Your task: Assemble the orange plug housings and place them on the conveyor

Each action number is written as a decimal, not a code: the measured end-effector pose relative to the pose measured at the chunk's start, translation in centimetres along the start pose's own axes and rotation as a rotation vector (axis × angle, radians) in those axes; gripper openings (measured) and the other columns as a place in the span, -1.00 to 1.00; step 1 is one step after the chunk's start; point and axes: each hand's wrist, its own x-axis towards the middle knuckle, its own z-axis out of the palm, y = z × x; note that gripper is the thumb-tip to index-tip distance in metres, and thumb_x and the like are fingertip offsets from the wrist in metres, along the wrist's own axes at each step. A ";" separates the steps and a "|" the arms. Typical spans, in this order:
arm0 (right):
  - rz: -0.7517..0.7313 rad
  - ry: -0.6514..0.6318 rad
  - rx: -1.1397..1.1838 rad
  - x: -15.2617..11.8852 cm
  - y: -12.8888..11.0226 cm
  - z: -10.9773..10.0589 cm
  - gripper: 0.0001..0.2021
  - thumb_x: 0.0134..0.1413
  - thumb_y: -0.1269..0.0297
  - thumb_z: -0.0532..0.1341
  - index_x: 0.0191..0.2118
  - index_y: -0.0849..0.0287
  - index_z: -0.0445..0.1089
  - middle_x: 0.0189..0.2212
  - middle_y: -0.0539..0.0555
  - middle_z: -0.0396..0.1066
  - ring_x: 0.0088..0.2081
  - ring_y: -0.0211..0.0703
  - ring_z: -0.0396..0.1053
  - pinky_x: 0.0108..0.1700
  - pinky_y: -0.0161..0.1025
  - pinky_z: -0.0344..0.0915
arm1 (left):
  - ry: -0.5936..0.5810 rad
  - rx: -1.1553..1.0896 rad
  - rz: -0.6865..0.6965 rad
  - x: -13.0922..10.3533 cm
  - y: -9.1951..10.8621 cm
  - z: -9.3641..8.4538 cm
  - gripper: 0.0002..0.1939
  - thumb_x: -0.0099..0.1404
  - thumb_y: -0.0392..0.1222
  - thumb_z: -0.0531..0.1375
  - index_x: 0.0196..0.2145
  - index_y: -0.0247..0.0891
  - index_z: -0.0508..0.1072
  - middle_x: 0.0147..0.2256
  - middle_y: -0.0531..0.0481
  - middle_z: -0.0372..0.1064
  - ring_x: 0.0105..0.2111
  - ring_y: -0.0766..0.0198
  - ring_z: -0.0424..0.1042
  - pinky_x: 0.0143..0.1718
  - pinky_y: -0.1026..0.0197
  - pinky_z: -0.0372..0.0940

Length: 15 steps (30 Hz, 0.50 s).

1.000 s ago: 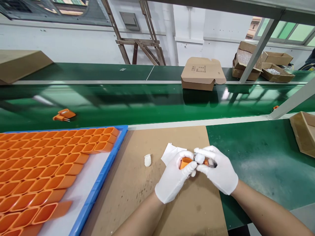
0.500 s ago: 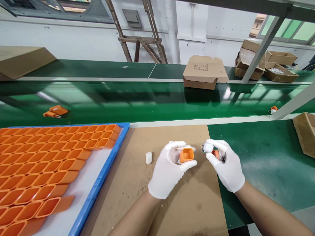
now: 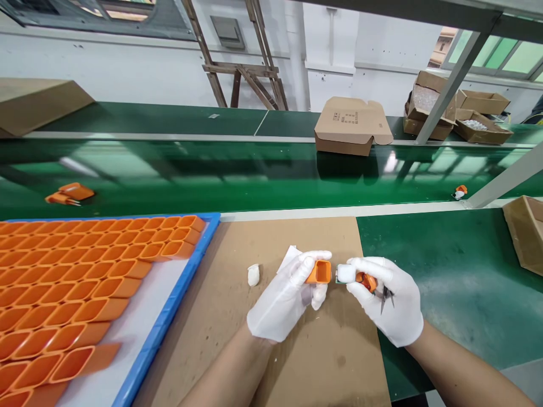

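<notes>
White gloves cover both hands. My left hand [image 3: 288,294] grips an orange sleeve [image 3: 323,272], its opening facing up and toward the right. Between the fingers of my right hand [image 3: 384,291] is a small assembly with a white block [image 3: 346,273] at its left end and an orange part [image 3: 365,281] behind it. Dark thin tips stick out under the right palm. A small gap separates the white block from the sleeve. On the brown cardboard sheet [image 3: 322,362], left of my left hand, lies a small white piece [image 3: 253,275].
At the left, a blue-edged tray [image 3: 169,319] holds rows of orange sleeves [image 3: 114,287]. Beyond runs a green belt [image 3: 254,192] carrying orange plug parts [image 3: 70,193] and a small orange and white part [image 3: 460,192]. Cardboard boxes [image 3: 352,127] stand behind; another box [image 3: 526,232] is at right.
The sleeve and the white-ended assembly have come closer together, and both hands have turned slightly. The parts on the green belt have shifted left.
</notes>
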 end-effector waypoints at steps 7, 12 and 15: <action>-0.163 -0.044 -0.022 -0.1 0.0 0.1 -0.54 0.13 0.53 0.25 0.11 -0.04 0.34 -0.12 0.06 0.49 -0.17 -0.13 0.50 -0.19 -0.23 0.49 | -0.010 -0.005 0.060 -0.1 -0.4 0.3 -0.60 0.20 0.18 0.25 -0.20 -0.19 0.49 -0.43 0.09 0.35 -0.62 0.42 0.23 -0.51 0.26 0.13; -0.265 -0.046 -0.083 -0.2 0.2 0.1 -0.50 0.18 0.55 0.23 0.18 0.00 0.27 -0.12 0.07 0.50 -0.12 -0.14 0.50 -0.14 -0.25 0.48 | -0.028 0.002 0.134 -0.3 -0.8 0.2 -0.68 0.23 0.11 0.25 -0.20 -0.15 0.52 -0.32 0.07 0.31 -0.58 0.42 0.32 -0.53 0.26 0.21; -0.327 -0.062 -0.180 -0.3 0.4 0.1 -0.49 0.18 0.53 0.24 0.20 0.02 0.24 -0.15 0.09 0.51 -0.15 -0.15 0.52 -0.20 -0.28 0.49 | -0.044 0.015 0.179 -0.3 -1.0 0.0 -0.72 0.25 0.08 0.24 -0.19 -0.12 0.54 -0.31 0.08 0.28 -0.57 0.43 0.34 -0.53 0.26 0.23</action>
